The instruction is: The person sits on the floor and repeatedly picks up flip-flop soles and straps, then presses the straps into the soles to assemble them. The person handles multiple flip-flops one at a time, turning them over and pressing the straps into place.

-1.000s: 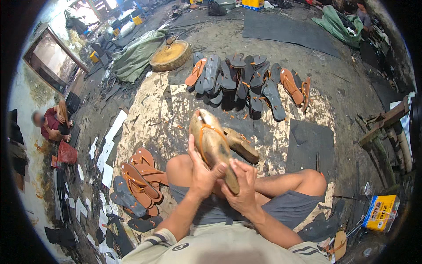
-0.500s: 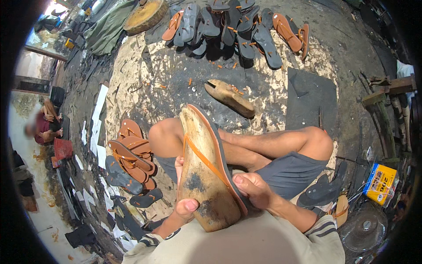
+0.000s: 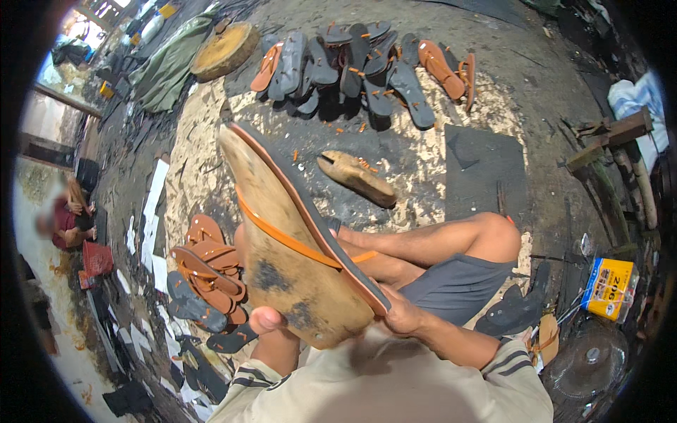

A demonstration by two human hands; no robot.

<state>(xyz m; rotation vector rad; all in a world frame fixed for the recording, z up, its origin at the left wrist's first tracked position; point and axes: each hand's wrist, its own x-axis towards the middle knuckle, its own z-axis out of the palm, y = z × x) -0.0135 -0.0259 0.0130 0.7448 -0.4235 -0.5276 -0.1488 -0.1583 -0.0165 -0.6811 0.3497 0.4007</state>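
Note:
A pale wooden shoe last (image 3: 278,204) stands tilted before my chest, its toe pointing up and left. Against its far side lies a dark, brown-edged sandal sole (image 3: 308,201). An orange strap (image 3: 285,244) crosses the last, and one strap end sticks out past the sole on the right. My left hand (image 3: 271,331) grips the last at its lower left, thumb on the wood, other fingers hidden behind. At the heel end my right hand (image 3: 403,314) is closed round the sole and last. On the ground beyond lies another wooden last (image 3: 357,178) with orange scraps on it.
Many flip-flops (image 3: 321,67) stand in a heap at the far side. Brown sandals (image 3: 211,264) are piled at my left. A dark sheet (image 3: 485,166), a yellow packet (image 3: 608,289) and a round fan guard (image 3: 591,356) lie right. A person (image 3: 67,218) sits far left.
The last and sandal have swung left and come nearer the camera. My right hand has shifted round the heel, and a strap end now shows beyond the sole.

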